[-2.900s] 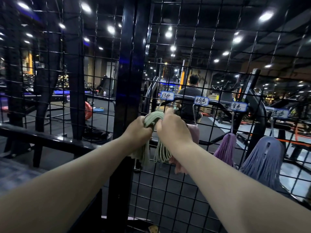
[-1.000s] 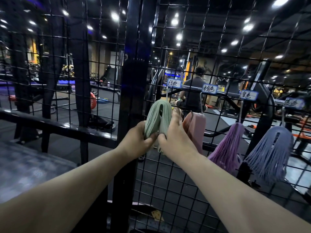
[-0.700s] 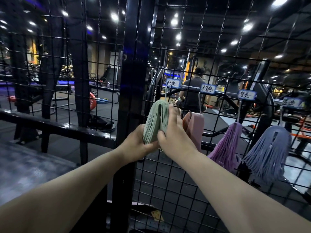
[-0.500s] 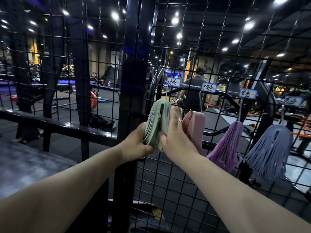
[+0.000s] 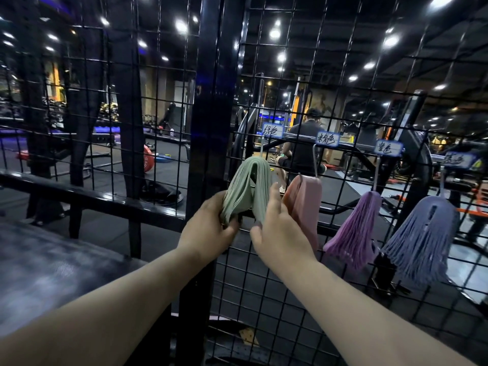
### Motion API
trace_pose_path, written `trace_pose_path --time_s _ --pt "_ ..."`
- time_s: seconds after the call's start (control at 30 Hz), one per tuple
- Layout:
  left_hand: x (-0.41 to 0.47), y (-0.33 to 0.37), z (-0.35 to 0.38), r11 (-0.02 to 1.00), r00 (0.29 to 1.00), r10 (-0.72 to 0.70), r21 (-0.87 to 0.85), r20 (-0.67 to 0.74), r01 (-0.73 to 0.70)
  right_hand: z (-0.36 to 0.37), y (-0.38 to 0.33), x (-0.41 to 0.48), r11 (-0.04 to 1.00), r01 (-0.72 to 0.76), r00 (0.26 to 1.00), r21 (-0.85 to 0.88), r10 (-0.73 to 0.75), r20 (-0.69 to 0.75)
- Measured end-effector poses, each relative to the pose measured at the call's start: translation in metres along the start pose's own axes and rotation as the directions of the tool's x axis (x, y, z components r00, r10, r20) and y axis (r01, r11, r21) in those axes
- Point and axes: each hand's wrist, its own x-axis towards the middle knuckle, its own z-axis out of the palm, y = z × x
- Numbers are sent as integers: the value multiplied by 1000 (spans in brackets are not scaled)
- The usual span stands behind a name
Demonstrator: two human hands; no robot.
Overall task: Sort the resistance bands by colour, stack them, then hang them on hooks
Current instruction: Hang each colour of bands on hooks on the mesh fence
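Head view, A: ok so which step is this lol?

B: Hanging, and probably the last colour. The green bands [image 5: 248, 186] are draped over a hook [image 5: 261, 154] mid-frame on the wire grid [image 5: 343, 75], under the leftmost label [image 5: 273, 130]. The pink bands [image 5: 306, 204], purple bands [image 5: 356, 228] and blue bands [image 5: 422, 239] hang on their own hooks further right.

A: are the hands gripping or what?

B: The left hand [image 5: 208, 228] has its fingers curled round the bottom of the bundle's left half. The right hand [image 5: 280, 228] is flatter, fingers stretched along the right half, steadying more than grabbing.

A: so what's next?

B: My guess is even out both halves so the stack sits balanced, then let go gently. Release it lopsided and the whole lot could slide off the hook.
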Motion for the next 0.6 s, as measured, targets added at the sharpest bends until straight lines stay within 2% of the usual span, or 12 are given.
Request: trace_pose_path --time_s 0.07,0.1,0.17,0.23,0.33,0.4,0.43,0.6 --pt "-4 2 0 983 999 -12 184 -34 18 2 0 -1 999 -29 1000 13 29 -1" --pt "-4 3 1 965 998 32 262 -55 -16 3 0 -1 999 -28 999 -22 28 -15" --pt "-3 5 4 913 988 138 397 -73 -98 7 -1 0 989 71 992 -132 -85 -98" --pt "-3 8 6 875 989 144 472 -47 -105 12 -2 -1 981 133 982 -142 -150 -118" --pt "-1 9 7 878 996 84 475 -39 -55 11 -8 1 979 118 986 -167 -135 -96" --pt "1 9 4 902 995 81 429 -63 -47 5 -15 1 962 155 988 -227 -156 13" --pt "3 9 3 914 995 79 402 -67 -45 3 -15 0 969 148 989 -197 -142 48" --pt "7 16 -10 950 999 13 312 38 -24 -11 -17 7 987 -21 999 157 27 -38"
